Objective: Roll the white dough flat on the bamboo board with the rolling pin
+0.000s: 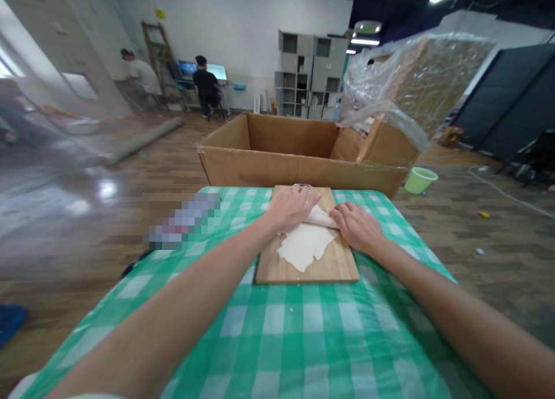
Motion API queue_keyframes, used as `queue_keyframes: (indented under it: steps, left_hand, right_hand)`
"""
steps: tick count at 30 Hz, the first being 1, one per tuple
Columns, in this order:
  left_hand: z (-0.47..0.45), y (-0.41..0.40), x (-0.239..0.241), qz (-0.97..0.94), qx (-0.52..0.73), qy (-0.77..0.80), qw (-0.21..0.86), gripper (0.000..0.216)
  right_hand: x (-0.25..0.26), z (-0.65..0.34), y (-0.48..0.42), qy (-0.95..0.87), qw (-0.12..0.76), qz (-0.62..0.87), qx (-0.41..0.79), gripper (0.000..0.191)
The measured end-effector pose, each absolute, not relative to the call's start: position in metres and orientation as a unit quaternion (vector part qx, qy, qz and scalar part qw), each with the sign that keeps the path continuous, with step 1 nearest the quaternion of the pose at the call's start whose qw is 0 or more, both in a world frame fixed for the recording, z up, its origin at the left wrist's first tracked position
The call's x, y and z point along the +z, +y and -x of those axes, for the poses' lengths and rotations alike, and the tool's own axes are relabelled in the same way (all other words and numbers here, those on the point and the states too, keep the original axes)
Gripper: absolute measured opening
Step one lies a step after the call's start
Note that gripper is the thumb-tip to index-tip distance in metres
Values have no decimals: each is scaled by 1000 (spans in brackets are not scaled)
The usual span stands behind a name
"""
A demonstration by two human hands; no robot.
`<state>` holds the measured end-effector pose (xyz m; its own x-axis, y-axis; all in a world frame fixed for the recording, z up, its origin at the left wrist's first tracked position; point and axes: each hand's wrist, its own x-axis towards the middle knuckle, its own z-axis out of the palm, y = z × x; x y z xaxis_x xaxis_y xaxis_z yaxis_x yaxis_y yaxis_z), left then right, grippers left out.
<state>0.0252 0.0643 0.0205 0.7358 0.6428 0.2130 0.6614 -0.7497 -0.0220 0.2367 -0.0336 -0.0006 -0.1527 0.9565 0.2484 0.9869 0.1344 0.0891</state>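
Note:
A thin, uneven sheet of pale dough lies on a wooden cutting board. Across the dough rests a pale rolling pin, its two ends covered by my hands. My left hand is closed over the pin's left end, fingers pointing away from me. At the other end, my right hand wraps round the pin near the board's right edge. Part of the dough continues beyond the pin, partly hidden by my left hand.
A green-and-white checked tablecloth covers the table. Past its far edge stands a large open cardboard box with plastic-wrapped cardboard. A light green bucket is on the floor at right. A blurred-out object lies left. Two people sit far back.

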Motion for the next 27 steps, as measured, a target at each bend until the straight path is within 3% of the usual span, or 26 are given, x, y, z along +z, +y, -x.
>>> queue_keyframes:
  steps: [5,8,12,16,21,27]
  left_hand:
    - [-30,81,16,931,-111,-340,71,46]
    - [-38,93,17,910,-132,-392,21,49]
    - [-49,106,19,829,-231,-505,-62,68]
    - [-53,115,13,828,-276,-486,-45,63]
    - [-53,127,6,862,-217,-459,-19,65]
    - [-53,148,15,896,-84,-432,-62,53]
  right_hand:
    - [10,-242,-21,-782,-8,608,-141,48]
    - [15,-248,-6,-791,-56,589,-154,43]
    - [16,-254,19,-769,-57,619,-151,44]
    - [15,-251,41,-731,-47,665,-147,47]
    - [14,-240,59,-736,-58,658,-147,50]
    - [14,-235,83,-691,-6,714,-117,54]
